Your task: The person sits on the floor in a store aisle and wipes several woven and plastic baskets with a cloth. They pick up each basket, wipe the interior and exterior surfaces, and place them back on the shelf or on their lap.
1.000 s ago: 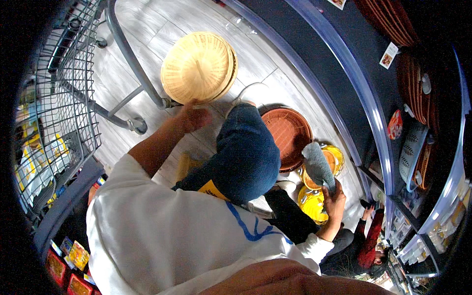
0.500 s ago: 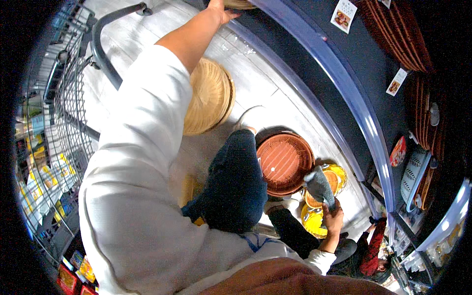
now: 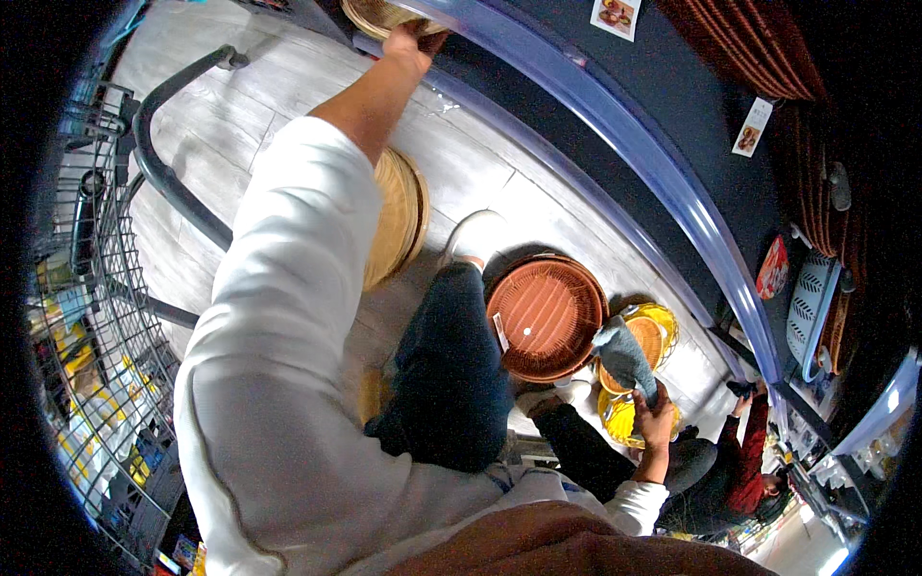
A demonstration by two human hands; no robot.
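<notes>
At the top, my left hand (image 3: 411,46) grips the near rim of a shallow, pale woven basket (image 3: 376,15) at the shelf edge, its fingers partly hidden. The basket runs off the picture. My right hand (image 3: 655,419), low on the right, is closed around a bunched grey cloth (image 3: 626,353), which hangs over the baskets on the floor. Beneath it are yellow baskets (image 3: 663,322) with tan woven ones (image 3: 646,336). Left of them sits a round reddish-brown basket (image 3: 547,317) with a small tag. Round pale woven trays (image 3: 396,226) lie stacked below my left forearm.
A dark shelf with a clear bluish edge strip (image 3: 615,125) curves along the right. Brown baskets (image 3: 744,48) and a light-blue basket (image 3: 812,302) stand on it. A wire cart (image 3: 96,326) with packages is at left. Another person in red (image 3: 749,470) crouches at lower right.
The view has shifted, and more of the woven basket at my left hand shows. That hand now sits at its near rim. My right hand still holds the grey cloth.
</notes>
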